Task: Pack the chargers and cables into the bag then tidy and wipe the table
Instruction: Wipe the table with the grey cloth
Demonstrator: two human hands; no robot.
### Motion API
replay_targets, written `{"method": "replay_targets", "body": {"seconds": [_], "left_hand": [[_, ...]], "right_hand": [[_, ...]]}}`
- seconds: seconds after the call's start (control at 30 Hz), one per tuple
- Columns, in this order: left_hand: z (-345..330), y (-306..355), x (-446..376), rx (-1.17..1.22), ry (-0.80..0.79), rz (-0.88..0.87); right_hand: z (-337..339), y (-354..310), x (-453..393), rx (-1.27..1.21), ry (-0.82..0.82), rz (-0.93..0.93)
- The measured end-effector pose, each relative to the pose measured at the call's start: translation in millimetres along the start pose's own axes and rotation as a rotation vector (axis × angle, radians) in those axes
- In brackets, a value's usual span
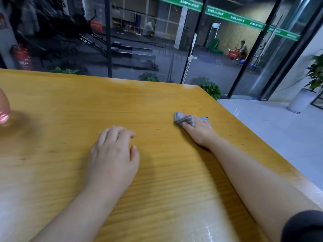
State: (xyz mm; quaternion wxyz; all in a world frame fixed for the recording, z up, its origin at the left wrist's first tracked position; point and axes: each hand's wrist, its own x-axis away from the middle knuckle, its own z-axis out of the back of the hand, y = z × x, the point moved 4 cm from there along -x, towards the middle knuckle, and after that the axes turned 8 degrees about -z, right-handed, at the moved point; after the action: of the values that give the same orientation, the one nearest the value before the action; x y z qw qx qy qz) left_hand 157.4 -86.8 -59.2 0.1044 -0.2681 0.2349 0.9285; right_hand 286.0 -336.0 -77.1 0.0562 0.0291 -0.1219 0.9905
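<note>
A wide yellow wooden table (pixel 70 105) fills the view. My right hand (pixel 198 131) lies far out near the table's right edge, its fingers wrapped in a crumpled grey cloth (pixel 185 119) that it presses onto the wood. My left hand (pixel 113 154) rests palm down on the middle of the table with its fingers loosely curled, holding nothing. No chargers, cables or bag show in this view.
A blurred pink, glassy object (pixel 4 109) stands at the left edge of the table. The table's right edge drops to a pale tiled floor (pixel 272 123). Beyond the far edge are small green plants (pixel 210 88) and a glass wall.
</note>
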Motion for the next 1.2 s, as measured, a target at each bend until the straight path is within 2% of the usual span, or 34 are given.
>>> {"method": "replay_targets", "body": {"seconds": [0.13, 0.3, 0.4, 0.47, 0.57, 0.7, 0.87, 0.93, 1.2], "left_hand": [[-11.4, -2.4, -0.9, -0.051, -0.126, 0.044], [-19.2, 0.1, -2.4, -0.075, -0.177, 0.071], [-22.8, -1.1, -1.8, -0.128, -0.179, 0.031], [-24.5, -1.6, -1.2, -0.171, -0.146, 0.002], [-24.3, 0.9, -1.8, -0.183, -0.109, -0.030], [-21.4, 3.1, -4.4, -0.194, -0.051, 0.009], [-27.2, 1.8, -4.7, -0.146, -0.117, 0.052], [-26.1, 4.1, -6.8, -0.124, -0.186, 0.115], [-24.4, 5.8, -3.6, -0.105, -0.144, 0.128]], "right_hand": [[3.3, 22.5, -41.6, -0.003, 0.014, -0.250], [-2.0, 14.9, -74.9, 0.013, 0.047, -0.531], [-2.6, -2.2, -84.5, 0.012, 0.048, -0.641], [-5.4, -15.4, -91.9, 0.017, 0.033, -0.650], [-10.2, -39.6, -103.0, 0.023, 0.027, -0.579], [-20.7, -79.4, -112.8, 0.027, -0.007, -0.358], [-35.3, -120.3, -106.6, 0.097, -0.040, -0.055], [-38.7, -130.4, -98.8, 0.100, -0.046, 0.004], [-47.4, -143.4, -27.6, 0.089, -0.094, 0.221]]}}
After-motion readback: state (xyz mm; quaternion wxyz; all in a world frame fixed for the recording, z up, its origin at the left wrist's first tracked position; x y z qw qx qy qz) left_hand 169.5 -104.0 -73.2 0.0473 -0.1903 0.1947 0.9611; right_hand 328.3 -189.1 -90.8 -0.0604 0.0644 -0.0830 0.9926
